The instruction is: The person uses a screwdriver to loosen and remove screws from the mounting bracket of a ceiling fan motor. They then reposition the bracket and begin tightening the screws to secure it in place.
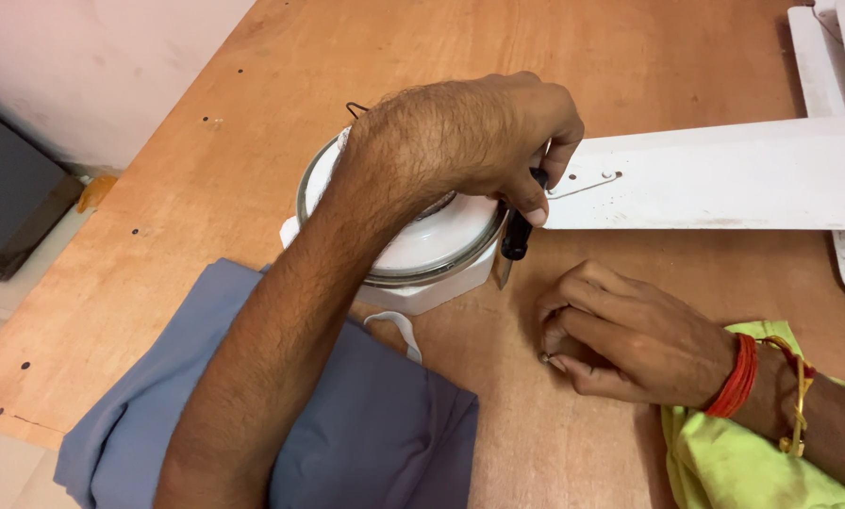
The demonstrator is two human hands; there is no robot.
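While the left hand (pixel 479 141) reaches over the white ceiling-fan motor housing (pixel 413 250) mid-table, its fingers pinch a black-handled screwdriver (pixel 517 236), tip down, long axis near vertical, at the blade (pixel 715 174) joint; the blade runs toward the table's right edge. The screw seemingly needs steady turning. The right hand (pixel 621 335) rests curled near the front edge.

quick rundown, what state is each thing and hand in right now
left hand: closed round the black-handled screwdriver, held point down
right hand: fingers curled, resting on the brown wooden table; cannot tell what it holds
round white fan motor housing: lying on the table, partly under the left forearm
white fan blade: flat on the table
blue cloth: crumpled at the table's near edge
yellow-green cloth: bunched under the right wrist
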